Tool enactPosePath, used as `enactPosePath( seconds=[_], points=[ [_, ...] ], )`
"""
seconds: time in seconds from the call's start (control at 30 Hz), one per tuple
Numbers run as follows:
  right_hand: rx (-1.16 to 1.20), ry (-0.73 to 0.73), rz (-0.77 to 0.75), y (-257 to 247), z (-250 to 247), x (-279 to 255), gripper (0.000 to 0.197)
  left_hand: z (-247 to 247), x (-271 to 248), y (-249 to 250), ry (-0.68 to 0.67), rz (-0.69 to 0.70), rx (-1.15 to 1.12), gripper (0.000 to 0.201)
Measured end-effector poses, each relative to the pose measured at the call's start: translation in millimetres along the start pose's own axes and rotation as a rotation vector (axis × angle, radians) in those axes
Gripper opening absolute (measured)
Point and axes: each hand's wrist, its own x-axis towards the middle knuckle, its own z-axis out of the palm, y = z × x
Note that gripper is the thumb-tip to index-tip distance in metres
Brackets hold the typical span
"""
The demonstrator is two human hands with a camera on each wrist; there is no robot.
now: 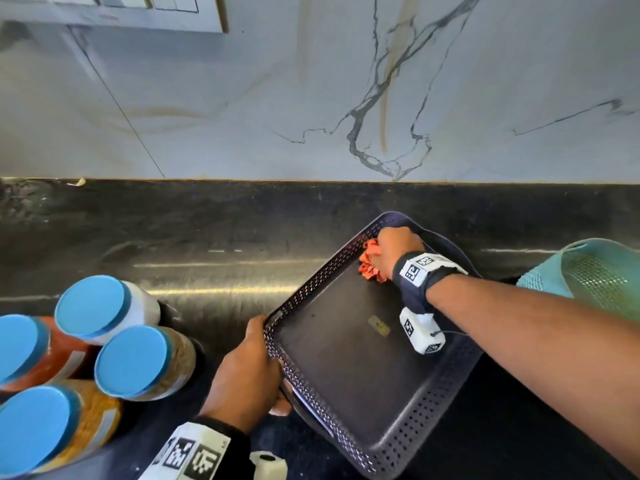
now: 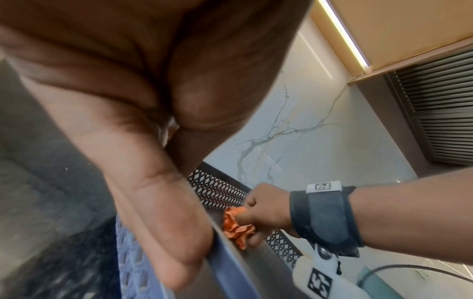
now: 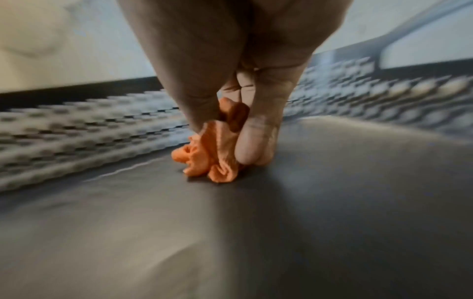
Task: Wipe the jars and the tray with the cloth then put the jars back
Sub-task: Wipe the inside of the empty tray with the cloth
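Note:
A dark tray (image 1: 346,358) with perforated walls lies empty on the black counter. My left hand (image 1: 249,368) grips its near-left rim (image 2: 225,263). At the tray's far corner my right hand (image 1: 394,247) holds a bunched orange cloth (image 1: 369,261) and presses it onto the tray floor (image 3: 256,232). The cloth (image 3: 210,153) shows pinched between thumb and fingers in the right wrist view, and the cloth (image 2: 235,226) also appears in the left wrist view. Several blue-lidded jars (image 1: 131,362) stand together on the counter at the left, off the tray.
A teal mesh basket (image 1: 595,271) lies on the counter right of the tray. The marble wall (image 1: 311,98) rises behind the counter. Bare black counter (image 1: 225,244) stretches between the jars and the tray.

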Motion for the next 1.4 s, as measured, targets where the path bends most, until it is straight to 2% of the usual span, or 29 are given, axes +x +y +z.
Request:
enactPosePath(
  seconds=[0.03, 0.1, 0.17, 0.27, 0.33, 0.4, 0.43, 0.47, 0.53, 0.6, 0.67, 0.73, 0.8, 0.83, 0.9, 0.93, 0.97, 1.0, 1.1, 1.23, 1.3, 1.4],
  points=[
    [0.014, 0.051, 0.072, 10.4, -5.8, 6.4, 0.016, 0.7, -0.5, -0.8, -0.012, 0.001, 0.013, 0.037],
    [0.022, 0.085, 0.122, 9.4, -11.2, 11.0, 0.019, 2.6, 0.1, -3.3, -0.030, -0.004, -0.011, 0.046],
    [0.111, -0.001, 0.048, -16.1, -3.1, 5.2, 0.014, 4.1, 2.1, -4.0, -0.056, -0.022, -0.062, 0.052],
    [0.108, -0.061, -0.038, -60.8, 17.6, -16.0, 0.029, 5.3, 4.5, -5.0, -0.089, -0.057, -0.117, 0.063],
    [0.083, -0.189, -0.184, -83.7, 38.9, -34.3, 0.025, 6.5, 6.1, -5.3, -0.080, -0.057, -0.118, 0.068],
    [0.012, -0.312, -0.397, -104.2, 58.7, -56.9, 0.024, 7.0, 6.7, -5.2, -0.074, -0.051, -0.129, 0.068],
    [-0.050, -0.329, -0.477, -113.4, 63.9, -68.2, 0.015, 6.5, 6.4, -5.3, -0.070, -0.050, -0.151, 0.066],
    [-0.093, -0.282, -0.570, -116.2, 69.5, -73.3, 0.008, 5.8, 5.6, -4.5, -0.073, -0.056, -0.181, 0.064],
    [-0.194, -0.251, -0.681, -115.9, 70.5, -78.2, 0.026, 5.3, 3.8, -6.9, -0.076, -0.058, -0.238, 0.063],
    [-0.244, -0.268, -0.763, -102.2, 70.0, -80.0, 0.015, 5.2, -0.2, -7.3, -0.077, -0.053, -0.256, 0.059],
    [-0.330, -0.284, -0.743, -81.6, 59.2, -78.3, 0.011, 7.0, -0.8, -8.2, -0.076, -0.062, -0.258, 0.058],
    [-0.346, -0.308, -0.539, -50.9, 40.3, -73.6, 0.008, 7.3, -3.5, -4.2, -0.073, -0.076, -0.256, 0.062],
    [-0.304, -0.263, -0.312, -19.7, 24.1, -58.8, 0.011, 7.0, -4.6, -1.9, -0.056, -0.058, -0.140, 0.060],
    [-0.288, -0.237, -0.211, -8.9, 15.9, -54.0, 0.012, 5.9, -5.4, 0.1, -0.049, -0.050, -0.062, 0.051],
    [-0.258, -0.212, -0.145, 2.1, 11.7, -48.7, 0.016, -0.1, -4.9, 11.8, -0.048, -0.026, 0.217, 0.013],
    [-0.236, -0.216, -0.166, 3.3, 12.1, -47.0, 0.019, -3.3, -1.6, 21.1, -0.053, -0.001, 0.440, 0.013],
    [-0.230, -0.229, -0.192, -0.4, 14.8, -46.8, 0.025, -7.7, 1.7, 29.4, -0.039, 0.016, 0.673, 0.029],
    [-0.223, -0.226, -0.243, -4.1, 17.8, -46.8, 0.033, -10.5, 7.4, 39.7, -0.018, 0.020, 0.821, 0.036],
    [-0.227, -0.202, -0.465, -21.1, 27.4, -50.2, 0.034, -12.2, 38.2, 75.4, 0.091, 0.108, 1.023, 0.036],
    [-0.398, -0.229, -0.656, -41.6, 37.0, -58.2, 0.022, -19.8, 86.6, 107.2, 0.193, 0.087, 0.910, 0.029],
    [-0.404, -0.244, -0.656, -39.8, 37.7, -58.3, 0.021, -31.9, 101.5, 109.9, 0.209, 0.083, 0.868, 0.023],
    [-0.422, -0.224, -0.631, -33.6, 34.8, -58.2, 0.022, -44.0, 115.6, 99.5, 0.126, 0.121, 0.870, 0.025]
  ],
)
